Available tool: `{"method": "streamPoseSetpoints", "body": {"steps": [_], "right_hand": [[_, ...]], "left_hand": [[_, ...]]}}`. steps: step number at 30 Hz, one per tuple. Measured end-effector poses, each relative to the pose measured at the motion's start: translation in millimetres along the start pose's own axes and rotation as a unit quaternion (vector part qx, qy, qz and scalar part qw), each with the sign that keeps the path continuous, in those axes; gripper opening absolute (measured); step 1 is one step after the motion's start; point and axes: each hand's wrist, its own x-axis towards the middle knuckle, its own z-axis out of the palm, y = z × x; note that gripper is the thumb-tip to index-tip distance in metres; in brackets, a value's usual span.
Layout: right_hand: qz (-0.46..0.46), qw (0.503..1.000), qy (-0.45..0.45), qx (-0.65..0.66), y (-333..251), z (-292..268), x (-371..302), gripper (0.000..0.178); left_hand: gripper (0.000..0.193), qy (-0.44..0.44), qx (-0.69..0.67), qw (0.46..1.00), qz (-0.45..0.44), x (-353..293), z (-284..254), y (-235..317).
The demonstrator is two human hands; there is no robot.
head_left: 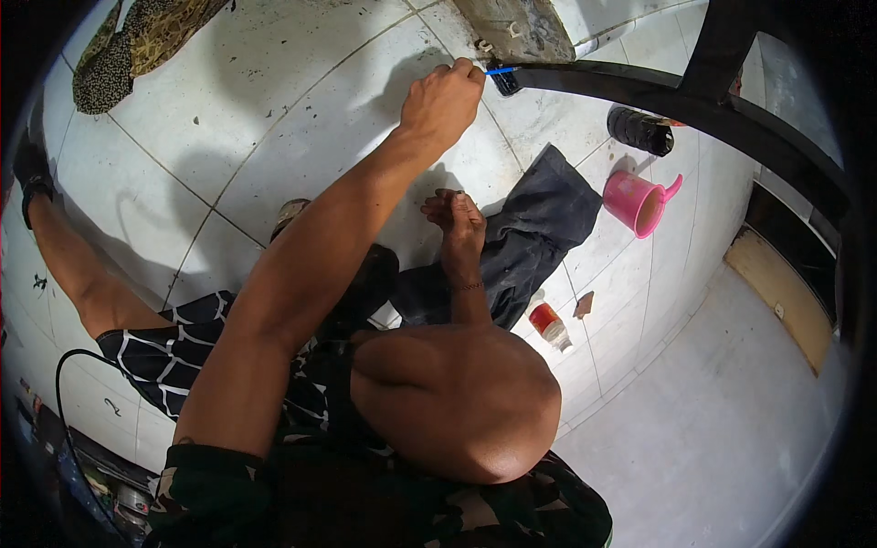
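My left hand (448, 99), at the end of a stretched-out arm, is closed around a slim blue stick (501, 70). The stick's far end lies against the tip of a black curved metal frame (607, 79); whether it has bristles is too small to tell. My right hand (459, 212), with a dark bracelet at the wrist, rests lower down beside my bent knee. Its fingers are loosely curled, and I see nothing in them. Just right of it, dark grey trousers or a similar cloth (545, 208) lie crumpled on the floor.
On the white tiles (301, 137) stand a pink dipper (632, 203) and a black ribbed container (639, 131). A clear bottle with a red label (550, 325) lies near a brown shard (584, 304). Patterned cloth (151, 50) is at upper left; a black cable (60, 393) curves at lower left.
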Motion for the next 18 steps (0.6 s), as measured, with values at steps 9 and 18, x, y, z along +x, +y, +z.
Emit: {"method": "streamPoseSetpoints", "body": {"steps": [9, 18], "right_hand": [[-0.003, 1.000, -0.008, -0.001, 5.0, -1.5, 3.5, 0.040], [-0.001, 1.000, -0.004, -0.001, 1.6, -0.5, 3.9, 0.041]], "left_hand": [[0.015, 0.049, -0.049, 0.997, 0.033, -5.4, -13.5, 14.3], [0.017, 0.022, -0.014, 0.999, 0.021, -1.8, -7.7, 0.6]]}}
